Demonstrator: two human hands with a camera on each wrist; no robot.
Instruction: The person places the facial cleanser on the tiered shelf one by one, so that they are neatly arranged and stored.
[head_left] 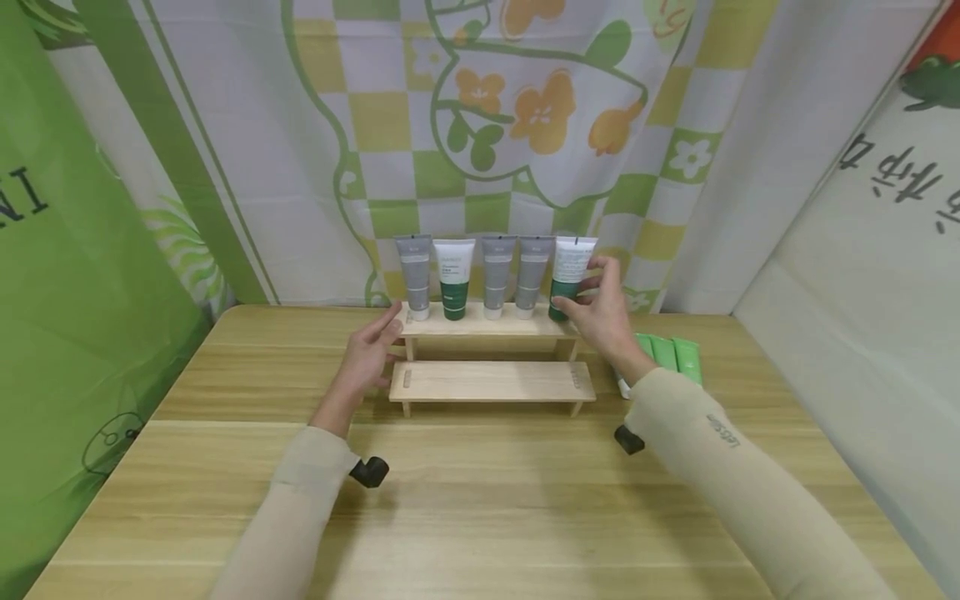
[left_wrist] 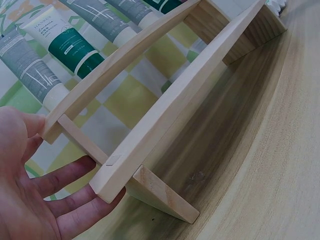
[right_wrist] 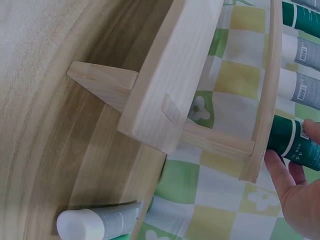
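Observation:
A two-tier wooden display stand (head_left: 491, 382) stands on the table, with a row of squeeze tubes upright on their caps along its upper board. My right hand (head_left: 600, 312) grips a white-and-green squeeze tube (head_left: 573, 265) at the row's right end. In the right wrist view, that tube's dark green lower part (right_wrist: 282, 135) meets the board. My left hand (left_wrist: 30, 185) holds the upper board's left end between thumb and index finger, its other fingers by the lower board. The row also has grey tubes (head_left: 495, 271) and another white-and-green tube (head_left: 453, 275).
Bright green tubes (head_left: 663, 354) lie on the table right of the stand, partly behind the right forearm. A patterned curtain (head_left: 397, 117) hangs close behind the stand. The wooden table (head_left: 480, 500) extends toward the front.

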